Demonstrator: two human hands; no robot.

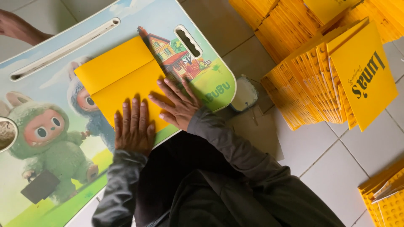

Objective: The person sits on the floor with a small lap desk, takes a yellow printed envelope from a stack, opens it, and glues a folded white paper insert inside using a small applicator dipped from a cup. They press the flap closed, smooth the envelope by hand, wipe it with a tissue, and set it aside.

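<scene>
While both hands, left hand (134,126) and right hand (179,105), press flat, open, on yellow folder (122,80), lap table (50,71) edge near.

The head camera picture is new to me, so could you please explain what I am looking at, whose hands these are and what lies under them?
The single picture comes from a camera worn on a person's head, looking down at their own two bare hands; there is no machine. The left hand and right hand press flat, fingers spread, on a yellow folded sheet. It lies on a small lap table printed with cartoon creatures and a house. Neither hand grips anything. To the right, on the tiled floor, stand stacks of similar yellow folded pieces, with a small white tub beside the table. Top left, part of another person's arm shows.
</scene>
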